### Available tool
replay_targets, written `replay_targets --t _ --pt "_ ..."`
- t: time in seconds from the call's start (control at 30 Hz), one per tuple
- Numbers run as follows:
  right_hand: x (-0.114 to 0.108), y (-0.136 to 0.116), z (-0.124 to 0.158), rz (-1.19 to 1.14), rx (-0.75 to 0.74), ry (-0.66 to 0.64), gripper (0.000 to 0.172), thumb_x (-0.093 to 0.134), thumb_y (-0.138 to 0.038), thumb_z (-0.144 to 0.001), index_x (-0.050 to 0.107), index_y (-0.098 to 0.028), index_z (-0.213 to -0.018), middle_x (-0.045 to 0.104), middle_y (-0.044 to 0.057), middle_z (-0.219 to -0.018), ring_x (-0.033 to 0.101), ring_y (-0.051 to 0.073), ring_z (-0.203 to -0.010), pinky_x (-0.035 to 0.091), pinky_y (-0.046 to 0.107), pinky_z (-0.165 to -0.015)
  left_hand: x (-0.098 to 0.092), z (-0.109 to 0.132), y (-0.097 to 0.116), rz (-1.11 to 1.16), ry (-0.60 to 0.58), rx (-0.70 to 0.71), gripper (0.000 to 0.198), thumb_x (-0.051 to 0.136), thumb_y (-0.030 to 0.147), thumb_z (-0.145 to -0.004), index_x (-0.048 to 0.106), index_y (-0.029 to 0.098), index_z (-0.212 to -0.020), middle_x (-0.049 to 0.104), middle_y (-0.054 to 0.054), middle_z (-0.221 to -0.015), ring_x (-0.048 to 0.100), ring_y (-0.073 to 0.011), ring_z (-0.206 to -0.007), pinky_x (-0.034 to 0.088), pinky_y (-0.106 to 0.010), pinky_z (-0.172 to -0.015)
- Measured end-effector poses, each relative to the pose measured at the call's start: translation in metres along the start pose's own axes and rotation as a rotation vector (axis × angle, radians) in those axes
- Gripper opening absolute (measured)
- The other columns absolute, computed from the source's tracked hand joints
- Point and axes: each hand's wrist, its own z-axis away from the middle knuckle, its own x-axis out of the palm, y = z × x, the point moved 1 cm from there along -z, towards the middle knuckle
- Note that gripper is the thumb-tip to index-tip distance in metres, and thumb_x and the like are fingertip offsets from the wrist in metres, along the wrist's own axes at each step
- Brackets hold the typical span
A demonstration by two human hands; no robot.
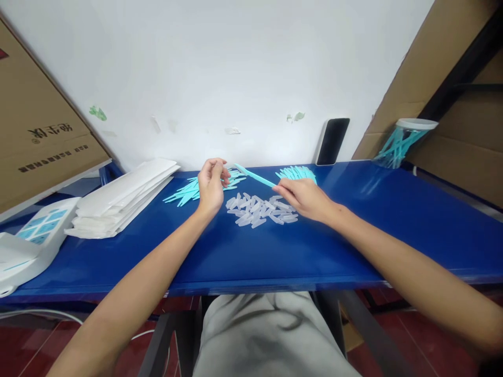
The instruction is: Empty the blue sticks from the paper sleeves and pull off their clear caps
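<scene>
My right hand (301,196) pinches a slim turquoise eyebrow razor (257,178) by its handle end, holding it slanted above the table. The razor's far end points toward my left hand (212,180), whose fingers are curled; whatever they hold, if anything, is too small to make out. Below and between both hands lies a loose heap of translucent blade caps (261,209). A pile of turquoise razors (188,192) spreads beside and behind my left hand. Behind my right hand is another pile of turquoise razors (296,173), partly hidden by it.
On the left are a stack of white packets (121,196), a white plastic case (47,230) and a cardboard box (43,125). A phone (333,141) leans against the wall. A clear jar (401,144) of turquoise sticks stands on the blue table (275,262) at right.
</scene>
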Motion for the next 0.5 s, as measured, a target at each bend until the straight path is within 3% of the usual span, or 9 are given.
replay_targets --t 0.13,0.27,0.4,0.5 --pt "-0.003 0.006 0.0 0.01 -0.008 -0.009 0.038 0.037 -0.042 -0.106 0.052 -0.02 -0.079 0.057 0.001 -0.066 0.051 0.016 -0.059 0.032 0.028 -0.059 0.002 0.007 -0.006 -0.063 -0.139 0.009 0.036 0.054 0.056 -0.093 0.061 0.02 -0.089 0.056 0.002 -0.067 0.052 -0.0092 -0.053 0.039 -0.021 -0.049" --pt "-0.003 0.006 -0.001 0.046 -0.031 -0.047 0.037 0.037 -0.04 -0.107 0.057 -0.02 -0.083 0.065 0.005 -0.077 0.057 0.018 -0.068 0.034 0.028 -0.062 0.008 0.016 -0.009 -0.132 -0.247 0.058 0.041 0.055 0.05 -0.094 0.051 0.019 -0.068 0.05 0.003 -0.058 0.047 -0.0087 -0.052 0.039 -0.022 -0.053" --pt "-0.001 0.003 0.0 0.061 -0.053 -0.066 0.038 0.036 -0.039 -0.107 0.06 -0.019 -0.087 0.067 0.006 -0.081 0.06 0.019 -0.073 0.035 0.028 -0.064 0.008 0.017 -0.014 -0.181 -0.256 -0.002 0.054 0.055 0.053 -0.094 0.035 0.02 -0.055 0.035 0.004 -0.049 0.034 -0.0082 -0.047 0.029 -0.025 -0.048" --pt "0.003 0.002 0.0 0.067 -0.045 -0.09 0.037 0.038 -0.041 -0.106 0.063 -0.019 -0.091 0.068 0.006 -0.079 0.06 0.018 -0.069 0.035 0.028 -0.063 0.006 0.014 -0.017 -0.104 -0.244 -0.044 0.06 0.056 0.058 -0.091 0.025 0.022 -0.055 0.022 0.007 -0.05 0.021 -0.007 -0.046 0.018 -0.026 -0.046"
